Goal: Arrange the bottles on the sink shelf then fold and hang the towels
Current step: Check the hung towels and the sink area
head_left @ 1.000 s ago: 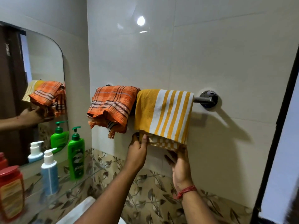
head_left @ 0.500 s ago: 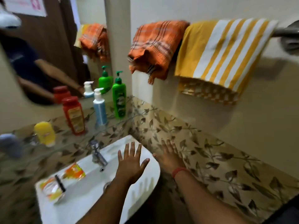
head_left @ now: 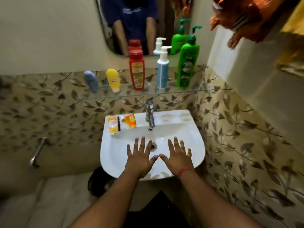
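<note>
Lower centre of the head view: my left hand (head_left: 139,159) and right hand (head_left: 178,157) are both flat, fingers spread and straight, palms down over the white sink (head_left: 115,155). Both released, nothing in either. Fingertips point up-frame toward the tap (head_left: 150,115). Whether the palms touch the basin or hover, I cannot tell. My read: hands are parked empty because nothing is left to carry.

Centre of frame, bottles are lined up left to right on the glass shelf (head_left: 194,91) under the mirror (head_left: 115,30), all with long axis roughly vertical:
- blue bottle (head_left: 91,81), top leaning toward frame left, blurred
- yellow tube (head_left: 112,79), cap down
- red bottle (head_left: 136,69), cap up
- blue pump bottle (head_left: 162,69), nozzle pointing right
- green pump bottle (head_left: 187,63), nozzle pointing right, at the right end

Order rises in height rightward, apart or barely touching. Looks arranged.

Upper right corner: orange towel (head_left: 250,17) hangs with fringe down, yellow towel (head_left: 294,30) just right of it at the frame edge. Both blurred; the rail is out of view, so fold quality is not checkable here.

Two sachets (head_left: 121,123) lie flat on the sink's back ledge, left of the tap.
</note>
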Demonstrator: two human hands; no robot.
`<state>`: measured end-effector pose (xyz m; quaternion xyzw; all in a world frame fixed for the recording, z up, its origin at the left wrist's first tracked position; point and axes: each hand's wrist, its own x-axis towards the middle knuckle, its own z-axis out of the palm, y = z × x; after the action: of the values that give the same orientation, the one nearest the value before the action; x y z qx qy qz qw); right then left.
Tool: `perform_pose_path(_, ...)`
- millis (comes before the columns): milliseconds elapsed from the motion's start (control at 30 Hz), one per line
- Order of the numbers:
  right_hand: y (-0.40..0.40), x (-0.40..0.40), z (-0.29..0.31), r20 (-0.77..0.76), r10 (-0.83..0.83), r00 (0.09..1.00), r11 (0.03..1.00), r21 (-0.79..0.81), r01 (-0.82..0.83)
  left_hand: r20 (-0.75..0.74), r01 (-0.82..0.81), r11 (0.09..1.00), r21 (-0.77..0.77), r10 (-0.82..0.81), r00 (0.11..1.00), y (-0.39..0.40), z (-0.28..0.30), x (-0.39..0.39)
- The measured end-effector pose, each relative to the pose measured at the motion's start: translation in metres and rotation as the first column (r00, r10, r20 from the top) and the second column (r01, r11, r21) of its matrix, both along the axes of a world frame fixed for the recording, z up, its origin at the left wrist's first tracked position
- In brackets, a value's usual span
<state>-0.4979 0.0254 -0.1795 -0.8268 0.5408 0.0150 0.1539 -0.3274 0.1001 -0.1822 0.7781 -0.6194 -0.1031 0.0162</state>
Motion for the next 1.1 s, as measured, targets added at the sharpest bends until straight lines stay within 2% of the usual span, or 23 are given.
perform_pose_path(233, -0.005, 0.046, -0.018, 0.028, 0.204, 0.979, 0.978, 0.03, -0.205, 0.058, -0.25, 0.966, 0.06, 0.247, 0.967, 0.032, -0.001, 0.042)
perform_pose_path(500, -0.02, 0.127, -0.044, -0.012, 0.28, 0.96, 0.959, 0.049, -0.279, 0.113, -0.331, 0.929, 0.168, 0.315, 0.942, 0.026, -0.027, 0.111)
perform_pose_path(700, -0.065, 0.184, -0.054, -0.129, 0.297, 0.946, 0.955, 0.042, -0.294, 0.134, -0.281, 0.941, 0.189, 0.259, 0.957, -0.025, -0.047, 0.172)
perform_pose_path(867, -0.094, 0.231, -0.056, -0.23, 0.374, 0.899, 0.923, -0.004, -0.385, 0.11, -0.142, 0.971, 0.19, 0.123, 0.986, -0.056, -0.058, 0.214)
perform_pose_path(1100, -0.099, 0.257, -0.058, -0.31, 0.386, 0.869, 0.919, 0.046, -0.392, 0.091, -0.09, 0.966, 0.242, 0.07, 0.993, -0.074, -0.068, 0.226)
